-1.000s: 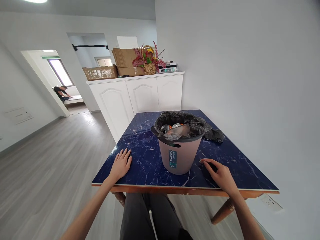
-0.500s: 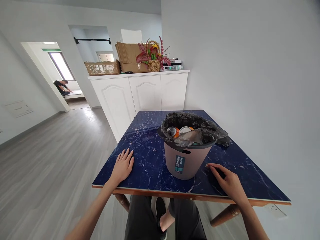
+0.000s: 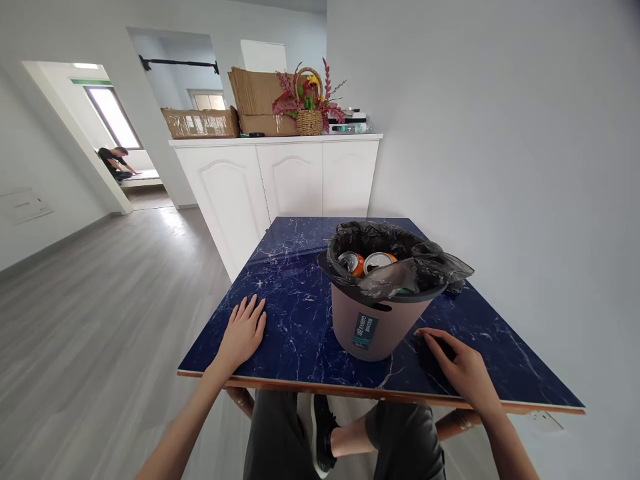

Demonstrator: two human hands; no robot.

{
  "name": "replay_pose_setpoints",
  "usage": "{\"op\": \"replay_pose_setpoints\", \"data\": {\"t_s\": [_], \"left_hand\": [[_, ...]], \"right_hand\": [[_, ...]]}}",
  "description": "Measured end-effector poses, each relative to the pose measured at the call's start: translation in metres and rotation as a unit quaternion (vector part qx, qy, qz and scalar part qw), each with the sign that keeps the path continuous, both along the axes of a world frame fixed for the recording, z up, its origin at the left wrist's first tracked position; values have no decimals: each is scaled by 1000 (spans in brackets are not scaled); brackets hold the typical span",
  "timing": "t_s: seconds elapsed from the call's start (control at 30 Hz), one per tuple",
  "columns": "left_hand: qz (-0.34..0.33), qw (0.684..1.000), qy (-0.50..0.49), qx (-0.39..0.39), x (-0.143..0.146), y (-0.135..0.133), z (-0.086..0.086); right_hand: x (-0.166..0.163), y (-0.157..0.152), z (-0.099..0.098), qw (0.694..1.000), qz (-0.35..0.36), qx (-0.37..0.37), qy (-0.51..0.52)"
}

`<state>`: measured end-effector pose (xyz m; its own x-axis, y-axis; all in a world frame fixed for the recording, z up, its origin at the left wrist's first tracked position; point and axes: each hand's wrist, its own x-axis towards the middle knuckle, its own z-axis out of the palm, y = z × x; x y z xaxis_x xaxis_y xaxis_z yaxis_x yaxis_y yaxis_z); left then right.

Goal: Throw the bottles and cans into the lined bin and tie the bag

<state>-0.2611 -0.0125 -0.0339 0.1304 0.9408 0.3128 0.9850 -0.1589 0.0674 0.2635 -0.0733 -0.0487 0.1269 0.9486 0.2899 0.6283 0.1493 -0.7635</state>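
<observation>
A light pinkish-grey trash bin [image 3: 385, 327] stands on the dark blue marbled table [image 3: 295, 320], close to its front edge. A black plastic bag [image 3: 425, 267] lines it, folded over the rim and hanging out at the right. Inside, two orange drink cans [image 3: 379, 261] show their silver tops; what lies beneath is hidden. My left hand [image 3: 245, 330] rests flat on the table left of the bin, fingers spread. Right of the bin, my right hand [image 3: 460, 367] lies on the table, fingers stretched toward the bin's base, its fingertips close together and apart from the bin. Neither hand holds anything visible.
Behind the table is a white cabinet [image 3: 290, 173], bearing cardboard boxes [image 3: 200, 125], a wicker flower basket [image 3: 309, 122] and a plastic bottle [image 3: 355, 128]. A wall [image 3: 525, 200] runs along the right. Through the left doorway, another person [image 3: 114, 162] bends over a bed.
My view has shifted slightly, so the room appears higher and the bin a little further right. My legs have moved under the table. Both hands keep their places.
</observation>
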Motion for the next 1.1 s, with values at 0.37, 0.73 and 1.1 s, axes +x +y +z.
{"op": "replay_pose_setpoints", "data": {"t_s": [0.37, 0.73, 1.1], "left_hand": [[-4, 1000, -4, 9, 0, 1, 1], [-2, 1000, -2, 1, 3, -1, 5], [-5, 1000, -20, -2, 2, -5, 4]], "right_hand": [[-1, 0, 1, 1000, 4, -2, 8], [1, -2, 6, 1000, 6, -14, -11], [1, -3, 3, 999, -18, -18, -29]]}}
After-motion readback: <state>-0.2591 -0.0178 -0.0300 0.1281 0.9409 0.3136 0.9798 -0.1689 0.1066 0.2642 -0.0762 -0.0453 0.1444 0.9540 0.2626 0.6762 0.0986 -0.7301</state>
